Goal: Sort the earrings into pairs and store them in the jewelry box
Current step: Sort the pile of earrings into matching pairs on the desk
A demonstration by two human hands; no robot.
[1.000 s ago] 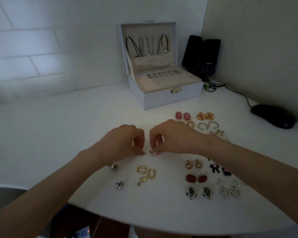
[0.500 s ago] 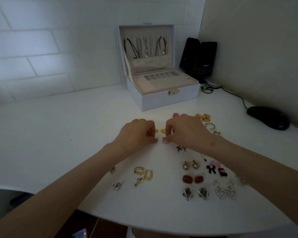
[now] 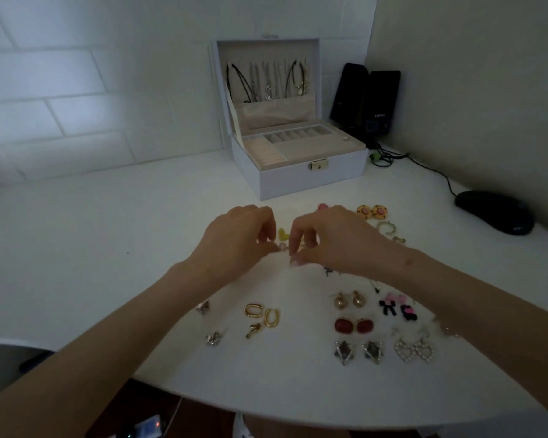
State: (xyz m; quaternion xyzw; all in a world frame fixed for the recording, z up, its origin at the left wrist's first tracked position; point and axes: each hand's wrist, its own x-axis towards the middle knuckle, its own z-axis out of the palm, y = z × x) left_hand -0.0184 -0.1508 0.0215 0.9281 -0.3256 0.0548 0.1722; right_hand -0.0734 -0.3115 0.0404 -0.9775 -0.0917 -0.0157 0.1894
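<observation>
L hand (image 3: 238, 240) pinches small pale earring (image 3: 282, 246); R hand (image 3: 334, 240) fingers curled narrow beside it, hold unclear. Prob light, tiny, slippery: grip body, not post.

The white jewelry box (image 3: 310, 181) stands at the back of the bench with its lid up. It is beige inside, with little slots, and it has a gold clasp in front.

The earrings lie on the bench in front of it. Pairs lie side by side on the right:
- red squares (image 3: 355, 326)
- gold drops (image 3: 348, 300)
- pearl hearts (image 3: 414, 350)
- pointy silver stars (image 3: 359, 351)
- pink and black bows (image 3: 397, 308)
- round yellow ones (image 3: 371, 211) near the box

Two gold hoops (image 3: 262, 314) lie more to the left. Two small silver stars (image 3: 213, 338) lie apart from each other. The left hand (image 3: 234, 245) pinches a tiny pale earring (image 3: 282, 246).
</observation>
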